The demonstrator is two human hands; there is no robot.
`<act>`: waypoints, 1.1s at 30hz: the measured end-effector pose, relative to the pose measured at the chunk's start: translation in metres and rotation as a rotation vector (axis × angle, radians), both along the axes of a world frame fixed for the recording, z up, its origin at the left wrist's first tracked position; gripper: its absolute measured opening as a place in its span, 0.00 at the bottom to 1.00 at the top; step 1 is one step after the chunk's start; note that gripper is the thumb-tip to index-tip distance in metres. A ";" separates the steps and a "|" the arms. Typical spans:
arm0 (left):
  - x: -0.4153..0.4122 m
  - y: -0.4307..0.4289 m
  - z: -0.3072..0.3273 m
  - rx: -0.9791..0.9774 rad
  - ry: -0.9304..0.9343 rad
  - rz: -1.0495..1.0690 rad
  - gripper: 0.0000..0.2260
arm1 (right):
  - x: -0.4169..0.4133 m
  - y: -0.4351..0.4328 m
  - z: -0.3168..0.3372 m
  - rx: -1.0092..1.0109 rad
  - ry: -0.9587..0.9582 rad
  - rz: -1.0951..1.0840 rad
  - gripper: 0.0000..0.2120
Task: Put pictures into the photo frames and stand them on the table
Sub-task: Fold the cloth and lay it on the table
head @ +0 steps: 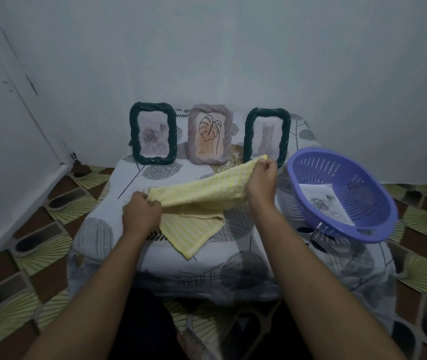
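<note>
Three frames stand upright in a row at 12 o'clock on the counter [160,258]: rose frame [152,133], leaf frame [210,135], cat frame [266,136] (lower edge hidden behind cloth). Left hand [141,211] and right hand [261,180] each pinch a corner of the yellow cloth [196,193], raised mid-counter, its lower end resting on the counter. Basket [363,188] at 3 o'clock, tilted, holds a rose print [324,203].

The head-worn camera is looking forward and down from close above the table [170,258], facing the wall [233,48] behind the table.
</note>
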State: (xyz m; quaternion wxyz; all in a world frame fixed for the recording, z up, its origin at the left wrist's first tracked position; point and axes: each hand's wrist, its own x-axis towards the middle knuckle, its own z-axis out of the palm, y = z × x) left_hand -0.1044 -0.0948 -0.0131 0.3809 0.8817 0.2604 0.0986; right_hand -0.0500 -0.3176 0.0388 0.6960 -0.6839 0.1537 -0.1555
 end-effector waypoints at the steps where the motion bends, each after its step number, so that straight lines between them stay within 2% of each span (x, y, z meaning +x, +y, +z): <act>1: 0.000 -0.001 0.001 0.009 -0.037 -0.013 0.11 | 0.001 -0.004 -0.004 0.025 0.014 0.003 0.07; 3: 0.000 -0.006 0.004 -0.062 -0.134 -0.069 0.09 | 0.000 -0.012 -0.010 0.109 0.039 0.030 0.07; 5: 0.001 -0.012 0.010 -0.293 -0.220 -0.109 0.13 | 0.000 -0.019 -0.014 0.310 0.043 0.072 0.09; 7: 0.003 -0.019 0.018 -0.581 -0.264 -0.079 0.15 | -0.002 -0.028 -0.020 0.492 0.039 0.153 0.23; 9: 0.005 -0.024 0.027 -0.795 -0.276 -0.034 0.15 | -0.006 -0.032 -0.026 0.450 0.108 0.292 0.43; 11: 0.008 -0.026 0.033 -0.889 -0.299 -0.018 0.13 | -0.011 -0.032 -0.031 0.361 0.190 0.414 0.53; 13: 0.011 -0.027 0.035 -0.985 -0.336 -0.015 0.11 | -0.011 -0.031 -0.034 0.364 0.248 0.437 0.52; 15: 0.013 -0.023 0.038 -1.093 -0.354 0.010 0.11 | -0.008 -0.030 -0.034 0.430 0.247 0.444 0.45; 18: 0.014 -0.018 0.041 -1.235 -0.334 0.028 0.15 | -0.002 -0.026 -0.030 0.557 0.205 0.344 0.13; 19: 0.014 -0.017 0.041 -1.262 -0.328 0.031 0.15 | 0.001 -0.026 -0.029 0.663 0.197 0.301 0.06; 20: 0.014 -0.016 0.042 -1.278 -0.322 0.035 0.15 | 0.000 -0.024 -0.028 0.764 0.193 0.273 0.05; 22: 0.014 -0.014 0.042 -1.295 -0.308 0.030 0.16 | -0.007 -0.022 -0.026 0.803 0.219 0.316 0.10; 25: 0.015 -0.007 0.041 -1.308 -0.313 0.035 0.19 | -0.017 -0.024 -0.036 0.590 0.303 0.496 0.30; 27: 0.015 -0.003 0.041 -1.293 -0.324 0.044 0.18 | -0.022 -0.023 -0.040 0.589 0.303 0.546 0.41; 33: 0.016 0.007 0.040 -1.249 -0.375 0.073 0.15 | -0.026 -0.020 -0.037 0.653 0.200 0.556 0.34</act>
